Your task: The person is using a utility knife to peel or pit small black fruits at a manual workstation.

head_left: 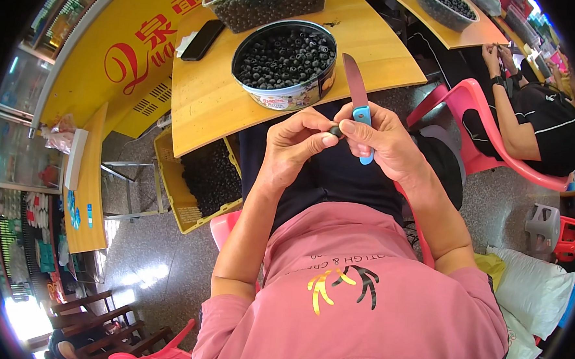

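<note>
The small round piece is located between the two hands, above the person's lap and just in front of the near edge of the surface. Left hand: thumb and fingers pinch the piece. Right hand: grips the blue handle of a knife, blade directed away from the body, with the thumb at the piece.

Containers: a round tin on the surface, beyond the hands, holds many dark round pieces; a clear box behind it holds more. A yellow crate, below and left of the surface, contains a dark heap.

Surroundings: a black phone lies left of the tin. To the right, a co-worker occupies a pink chair.
</note>
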